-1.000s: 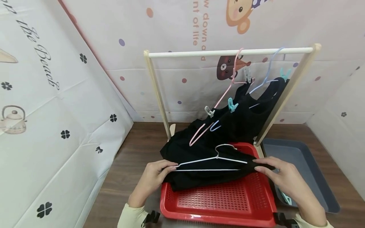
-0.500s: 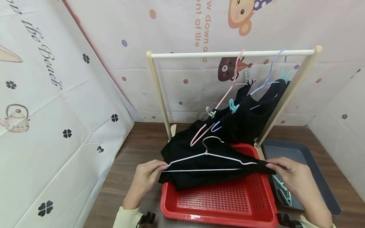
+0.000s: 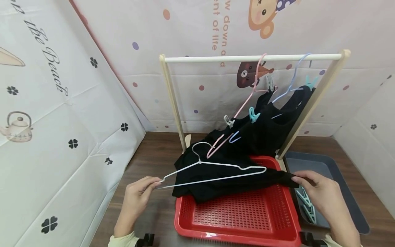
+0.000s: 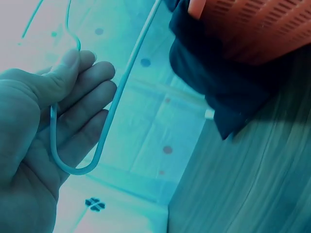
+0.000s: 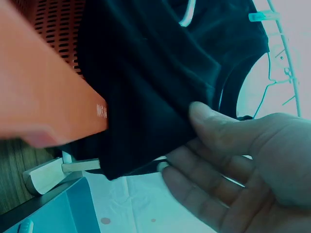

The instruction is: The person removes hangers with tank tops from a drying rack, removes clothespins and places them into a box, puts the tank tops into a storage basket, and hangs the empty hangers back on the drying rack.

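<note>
My left hand (image 3: 137,195) pinches the left end of a white wire hanger (image 3: 216,162); in the left wrist view the hanger's rounded end loops past my fingers. The hanger lies tilted across a black garment (image 3: 210,192), its hook pointing up and away, its right end over the cloth. With thumb and fingers, my right hand (image 3: 318,192) pinches the right corner of that garment, which is drawn out taut above the red basket (image 3: 234,235). In the right wrist view the thumb presses the black cloth (image 5: 146,97) against the fingers.
Behind stands a rack with a white bar (image 3: 216,59). A pink hanger (image 3: 256,73) and a blue hanger (image 3: 293,73) hang there with black clothes, held by clothespins (image 3: 253,115). At right a grey tray (image 3: 342,192) holds several pale green clothespins (image 3: 305,206).
My left hand has moved left, drawing the hanger leftward so its right end now shows over the cloth. My right hand has shifted slightly right, keeping hold of the garment's corner.
</note>
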Available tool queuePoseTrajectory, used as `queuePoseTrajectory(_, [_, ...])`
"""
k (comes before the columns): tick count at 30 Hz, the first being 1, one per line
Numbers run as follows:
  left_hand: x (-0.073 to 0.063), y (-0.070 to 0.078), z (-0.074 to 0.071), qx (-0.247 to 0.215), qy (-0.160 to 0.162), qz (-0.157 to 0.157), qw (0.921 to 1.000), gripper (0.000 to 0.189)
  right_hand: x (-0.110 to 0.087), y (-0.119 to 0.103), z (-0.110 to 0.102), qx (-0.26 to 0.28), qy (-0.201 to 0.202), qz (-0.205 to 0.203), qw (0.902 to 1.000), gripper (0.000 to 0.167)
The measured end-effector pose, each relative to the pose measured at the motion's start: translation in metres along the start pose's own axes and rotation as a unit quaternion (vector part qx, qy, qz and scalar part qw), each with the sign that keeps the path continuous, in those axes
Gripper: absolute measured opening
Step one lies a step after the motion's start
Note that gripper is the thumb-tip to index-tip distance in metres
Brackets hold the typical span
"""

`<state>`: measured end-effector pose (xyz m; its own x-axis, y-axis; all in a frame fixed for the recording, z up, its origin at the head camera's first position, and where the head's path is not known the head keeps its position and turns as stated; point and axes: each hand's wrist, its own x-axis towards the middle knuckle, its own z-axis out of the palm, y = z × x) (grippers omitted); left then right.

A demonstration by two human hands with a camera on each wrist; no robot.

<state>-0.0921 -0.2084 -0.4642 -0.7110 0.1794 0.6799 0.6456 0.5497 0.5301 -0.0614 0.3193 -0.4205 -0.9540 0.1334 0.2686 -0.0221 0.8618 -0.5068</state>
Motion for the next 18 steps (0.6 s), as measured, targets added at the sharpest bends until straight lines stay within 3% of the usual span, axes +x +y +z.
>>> queuePoseTrajectory(3, [-0.004, -0.002, -0.005, 0.020, 0.006, -0.011, 0.9997, 0.030, 0.001, 0.001, 0.001, -0.005, -0.037, -0.007, 0.9993, 0.010])
queuePoseTrajectory(7, [-0.008, -0.004, -0.009, 0.038, 0.020, -0.004, 0.9990, 0.033, 0.001, 0.000, 0.003, 0.007, -0.059, -0.013, 0.9982, 0.013])
queuePoseTrajectory(11, [-0.013, -0.006, -0.011, 0.050, 0.035, -0.002, 0.9981, 0.033, 0.003, -0.003, 0.002, 0.024, -0.093, 0.005, 0.9953, 0.018])
queuePoseTrajectory(18, [-0.022, -0.007, -0.023, 0.098, 0.051, -0.039, 0.9931, 0.034, 0.005, -0.010, 0.002, 0.033, -0.126, 0.021, 0.9913, 0.027])
